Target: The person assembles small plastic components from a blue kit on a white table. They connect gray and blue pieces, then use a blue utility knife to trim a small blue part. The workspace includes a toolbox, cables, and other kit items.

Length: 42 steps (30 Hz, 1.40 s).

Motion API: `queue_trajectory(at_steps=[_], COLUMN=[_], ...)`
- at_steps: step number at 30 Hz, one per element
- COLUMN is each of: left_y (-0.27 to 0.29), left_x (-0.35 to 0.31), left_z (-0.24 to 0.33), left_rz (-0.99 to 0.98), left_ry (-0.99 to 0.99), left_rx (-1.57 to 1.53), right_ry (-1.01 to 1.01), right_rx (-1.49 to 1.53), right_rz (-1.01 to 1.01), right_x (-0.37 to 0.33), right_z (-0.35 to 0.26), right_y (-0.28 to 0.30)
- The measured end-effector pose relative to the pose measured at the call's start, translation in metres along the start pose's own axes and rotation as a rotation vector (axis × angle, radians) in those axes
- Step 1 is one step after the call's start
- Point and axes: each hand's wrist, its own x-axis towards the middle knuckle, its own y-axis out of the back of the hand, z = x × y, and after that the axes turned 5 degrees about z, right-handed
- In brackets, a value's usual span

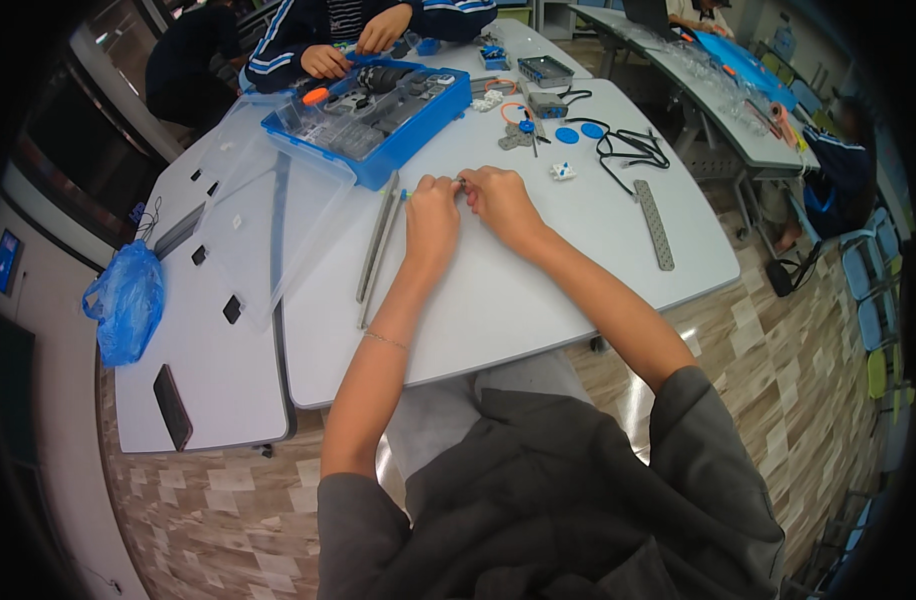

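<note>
Left hand (434,207) and right hand (500,198), fingers curled nearly closed, pinch a small dark part (463,182) between them over the white table (548,300), apparently at a fitting step, with steady fingertip alignment needed next

A white table (498,312) bears a blue tray (413,138), black cables (638,161) and a grey perforated strip (654,226).

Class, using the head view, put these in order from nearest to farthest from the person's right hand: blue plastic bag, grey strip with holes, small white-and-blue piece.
From the right hand:
1. Small white-and-blue piece: close by, to the right.
2. Grey strip with holes: farther to the right.
3. Blue plastic bag: far off to the left.
</note>
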Motion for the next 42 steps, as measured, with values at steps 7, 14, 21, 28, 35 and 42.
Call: queue_trajectory(at_steps=[7, 14, 21, 28, 35, 42], left_y=[0.001, -0.003, -0.004, -0.008, -0.003, 0.005], left_x=[0.000, -0.003, -0.002, -0.002, 0.004, 0.006], left_z=[0.000, 0.003, 0.005, 0.005, -0.002, -0.001], left_rz=[-0.028, 0.028, 0.050, 0.038, -0.031, -0.089], left_ry=[-0.006, 0.010, -0.009, 0.031, 0.158, 0.435], left_rx=[0.028, 0.027, 0.017, -0.043, -0.122, -0.352], right_ry=[0.065, 0.048, 0.085, -0.034, -0.496, -0.637], right_rx=[-0.143, -0.146, -0.165, -0.073, 0.746, 1.074], right_rz=[0.019, 0.052, 0.088, -0.053, -0.097, -0.161], right_x=[0.000, -0.002, 0.000, 0.003, 0.010, 0.016], right_z=[0.004, -0.002, -0.005, -0.002, 0.013, 0.015], right_y=[-0.006, -0.008, -0.012, 0.001, 0.013, 0.029])
